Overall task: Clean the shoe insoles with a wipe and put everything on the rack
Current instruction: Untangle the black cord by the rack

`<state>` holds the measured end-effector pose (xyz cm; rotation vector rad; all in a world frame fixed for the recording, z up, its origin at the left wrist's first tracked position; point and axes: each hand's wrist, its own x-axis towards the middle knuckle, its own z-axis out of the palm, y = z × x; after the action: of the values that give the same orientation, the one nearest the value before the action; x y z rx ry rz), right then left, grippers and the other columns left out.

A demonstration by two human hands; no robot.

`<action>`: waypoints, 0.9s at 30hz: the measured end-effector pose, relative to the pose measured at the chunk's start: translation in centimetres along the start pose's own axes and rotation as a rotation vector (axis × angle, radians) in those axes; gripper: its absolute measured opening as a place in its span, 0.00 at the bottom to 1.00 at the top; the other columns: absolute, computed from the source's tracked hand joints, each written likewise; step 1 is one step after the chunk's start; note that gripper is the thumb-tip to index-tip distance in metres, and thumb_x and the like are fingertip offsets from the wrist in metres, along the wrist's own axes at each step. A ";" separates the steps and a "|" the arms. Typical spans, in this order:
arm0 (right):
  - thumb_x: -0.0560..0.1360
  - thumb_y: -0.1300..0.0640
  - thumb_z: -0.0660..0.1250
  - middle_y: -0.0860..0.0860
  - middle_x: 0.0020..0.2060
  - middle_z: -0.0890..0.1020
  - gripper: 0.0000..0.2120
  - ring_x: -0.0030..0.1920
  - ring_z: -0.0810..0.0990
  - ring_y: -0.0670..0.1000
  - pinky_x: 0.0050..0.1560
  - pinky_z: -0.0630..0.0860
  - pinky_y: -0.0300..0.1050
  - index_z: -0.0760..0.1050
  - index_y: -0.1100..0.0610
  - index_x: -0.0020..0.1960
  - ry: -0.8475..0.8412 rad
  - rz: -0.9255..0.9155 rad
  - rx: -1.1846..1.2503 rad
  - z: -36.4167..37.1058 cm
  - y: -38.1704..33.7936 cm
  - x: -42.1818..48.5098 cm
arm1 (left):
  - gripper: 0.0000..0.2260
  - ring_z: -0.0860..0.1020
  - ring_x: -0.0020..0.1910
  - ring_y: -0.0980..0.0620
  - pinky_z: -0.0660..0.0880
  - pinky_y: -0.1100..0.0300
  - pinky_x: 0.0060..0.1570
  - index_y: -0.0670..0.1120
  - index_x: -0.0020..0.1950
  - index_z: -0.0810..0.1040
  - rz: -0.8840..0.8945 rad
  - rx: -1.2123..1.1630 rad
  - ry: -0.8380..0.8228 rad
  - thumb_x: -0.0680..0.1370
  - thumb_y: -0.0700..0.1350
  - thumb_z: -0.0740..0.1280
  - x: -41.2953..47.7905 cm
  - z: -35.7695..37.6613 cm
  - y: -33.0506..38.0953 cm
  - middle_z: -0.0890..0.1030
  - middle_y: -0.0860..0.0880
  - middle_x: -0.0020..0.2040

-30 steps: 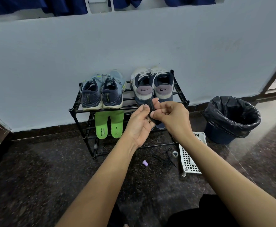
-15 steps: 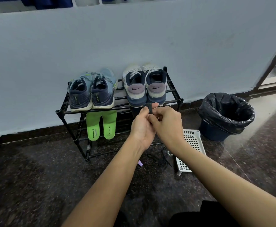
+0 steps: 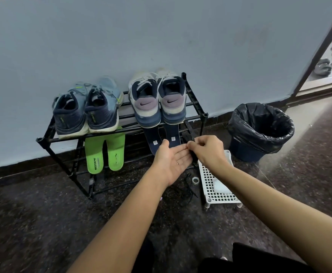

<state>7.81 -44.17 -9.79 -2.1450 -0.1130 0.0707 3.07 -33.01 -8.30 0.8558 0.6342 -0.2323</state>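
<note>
Left hand (image 3: 173,160) is held flat, palm up and empty, as a support. Right hand (image 3: 207,149) is pinched on a small dark item (image 3: 193,154) at the left fingertips; its identity cannot be told. Beyond, dark insoles (image 3: 164,139) and green insoles (image 3: 105,152) are leaned on the lower tier of the rack (image 3: 198,113), presumably to air; shoes (image 3: 157,99) are set above.

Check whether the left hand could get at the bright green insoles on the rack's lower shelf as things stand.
Probably yes. The left hand is open, palm up, holding nothing, and the bright green insoles stick out from the black metal rack with bare floor before them.
</note>
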 end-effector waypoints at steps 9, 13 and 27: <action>0.72 0.55 0.68 0.59 0.25 0.76 0.17 0.31 0.75 0.55 0.34 0.70 0.45 0.72 0.67 0.31 0.148 0.189 -0.138 -0.4 10.1 4.0 | 0.27 0.75 0.65 0.40 0.73 0.50 0.65 0.37 0.64 0.75 -0.107 0.387 0.038 0.85 0.57 0.48 4.9 -1.8 -2.5 0.76 0.36 0.66; 0.73 0.55 0.67 0.54 0.25 0.75 0.16 0.30 0.75 0.55 0.35 0.72 0.47 0.70 0.63 0.31 0.160 0.222 -0.265 0.1 13.7 5.0 | 0.26 0.76 0.63 0.42 0.74 0.51 0.63 0.39 0.60 0.77 -0.146 0.498 0.049 0.85 0.56 0.48 7.6 -3.1 -4.4 0.77 0.38 0.64; 0.74 0.58 0.62 0.54 0.34 0.78 0.14 0.40 0.78 0.58 0.33 0.66 0.44 0.67 0.55 0.31 0.058 0.182 -0.634 5.2 22.2 11.7 | 0.22 0.79 0.56 0.48 0.76 0.55 0.58 0.45 0.52 0.79 -0.275 0.673 0.028 0.85 0.56 0.49 18.0 -5.8 -11.5 0.81 0.44 0.56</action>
<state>20.13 -50.60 -31.36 -2.7846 0.1112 0.0860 9.93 -34.96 -29.27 1.4171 0.7102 -0.7097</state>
